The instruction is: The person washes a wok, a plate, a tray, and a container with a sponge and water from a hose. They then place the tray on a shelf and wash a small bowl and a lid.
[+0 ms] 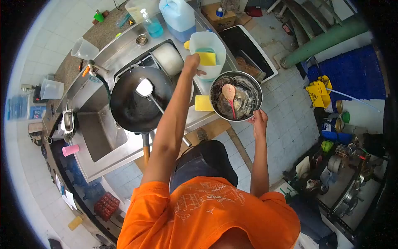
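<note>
My left hand [193,65] reaches over a translucent container [219,50] with green liquid and grips the edge of a yellow sponge [207,59]. The rim of a round metal bowl [215,89] is in my right hand [260,119], at its lower right side. Pale residue coats the inside of this bowl, and a wooden spoon [229,92] with a red handle lies in it. Another yellow sponge [202,103] sits at the counter edge, just left of the bowl.
A black wok [128,95] with a metal spatula [144,88] covers part of the steel sink [93,133]. Behind stand a soap bottle [154,28] and a large blue jug [178,18]. A yellow mop bucket [318,93] and a pot rack are at the right.
</note>
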{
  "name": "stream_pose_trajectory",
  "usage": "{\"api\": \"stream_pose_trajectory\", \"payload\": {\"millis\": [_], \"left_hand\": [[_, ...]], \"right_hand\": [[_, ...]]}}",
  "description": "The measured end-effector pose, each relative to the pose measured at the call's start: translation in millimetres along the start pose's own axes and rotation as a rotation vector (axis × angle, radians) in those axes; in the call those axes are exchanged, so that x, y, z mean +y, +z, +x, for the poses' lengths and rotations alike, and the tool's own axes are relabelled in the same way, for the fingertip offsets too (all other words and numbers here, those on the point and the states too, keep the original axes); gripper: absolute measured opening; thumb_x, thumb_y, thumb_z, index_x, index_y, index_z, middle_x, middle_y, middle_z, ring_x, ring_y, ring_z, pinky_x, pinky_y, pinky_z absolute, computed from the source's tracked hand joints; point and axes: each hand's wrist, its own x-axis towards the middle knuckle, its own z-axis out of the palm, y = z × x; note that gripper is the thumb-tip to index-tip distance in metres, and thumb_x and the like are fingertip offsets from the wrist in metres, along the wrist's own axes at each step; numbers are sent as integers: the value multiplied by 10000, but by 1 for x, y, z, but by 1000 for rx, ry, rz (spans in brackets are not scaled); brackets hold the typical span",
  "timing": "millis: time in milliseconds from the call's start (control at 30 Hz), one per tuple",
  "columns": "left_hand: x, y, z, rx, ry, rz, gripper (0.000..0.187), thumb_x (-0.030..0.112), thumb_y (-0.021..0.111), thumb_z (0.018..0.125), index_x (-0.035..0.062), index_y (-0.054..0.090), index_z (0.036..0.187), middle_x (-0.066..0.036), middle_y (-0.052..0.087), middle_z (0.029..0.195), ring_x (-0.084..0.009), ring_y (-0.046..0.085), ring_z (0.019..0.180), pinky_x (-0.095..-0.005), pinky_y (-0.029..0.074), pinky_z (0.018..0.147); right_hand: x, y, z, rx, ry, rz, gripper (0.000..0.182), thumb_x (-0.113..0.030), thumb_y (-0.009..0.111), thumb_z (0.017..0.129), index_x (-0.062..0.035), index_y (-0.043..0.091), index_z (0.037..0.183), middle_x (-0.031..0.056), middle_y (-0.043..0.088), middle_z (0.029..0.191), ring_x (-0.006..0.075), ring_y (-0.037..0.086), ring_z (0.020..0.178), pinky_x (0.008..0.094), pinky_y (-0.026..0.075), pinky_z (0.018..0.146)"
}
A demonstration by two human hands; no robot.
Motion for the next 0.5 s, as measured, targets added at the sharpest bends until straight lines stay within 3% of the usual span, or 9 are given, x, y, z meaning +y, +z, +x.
{"api": "stream_pose_trajectory", "payload": {"millis": [67, 100, 167, 200, 267, 367, 500], "left_hand": [[2, -21, 6, -35, 2, 37, 362, 165, 619, 802, -25, 527, 1097, -195, 544, 1095, -401, 610, 877, -552, 585, 576], [18, -23, 33, -57, 20, 7, 362, 165, 619, 802, -25, 527, 1097, -195, 544, 1095, -401, 610, 877, -552, 585, 576], [35, -66, 59, -275, 914, 1602, 388, 134, 585, 782, -31, 542, 1131, -185, 571, 1080, -387, 612, 900, -517, 602, 570], [43, -66, 51, -267, 904, 1606, 388, 134, 585, 782, -31, 542, 1131, -185, 571, 1080, -387, 612, 900, -517, 602, 570], [70, -49, 24, 30, 200, 441, 438, 138, 573, 787, 6, 550, 1204, -165, 591, 1109, -369, 607, 945, -505, 604, 573], [88, -66, 21, -23, 243, 510, 494, 124, 554, 791, 61, 531, 1281, -149, 582, 1167, -360, 607, 967, -479, 603, 534], [92, -77, 22, 34, 362, 541, 451, 153, 577, 795, 80, 594, 1239, -135, 639, 1038, -274, 643, 835, -415, 609, 517]], "right_hand": [[-3, -3, -2, -46, -53, -16, 128, -156, 515, 890, -75, 554, 799, -42, 425, 597, 58, 465, 527, 264, 508, 524], [-15, -5, 26, -45, -88, -39, 128, -156, 515, 890, -75, 554, 799, -42, 425, 597, 58, 465, 527, 264, 508, 524], [-8, 5, 47, -74, -67, -82, 127, -149, 498, 880, -88, 567, 793, -52, 446, 608, 49, 454, 524, 255, 496, 517], [-8, 9, 52, -84, -61, -81, 127, -149, 498, 880, -88, 567, 793, -52, 446, 608, 49, 454, 524, 255, 496, 517], [-14, 10, 64, -114, -76, -136, 137, -157, 490, 873, -93, 580, 792, -50, 469, 617, 43, 439, 526, 257, 496, 529], [-6, 5, 90, -155, -34, -157, 154, -193, 492, 884, -80, 591, 850, -30, 540, 684, 56, 506, 573, 264, 511, 565], [-9, 16, 121, -204, -58, -273, 218, -233, 494, 898, -54, 599, 963, 7, 598, 813, 96, 588, 661, 283, 525, 581]]}}
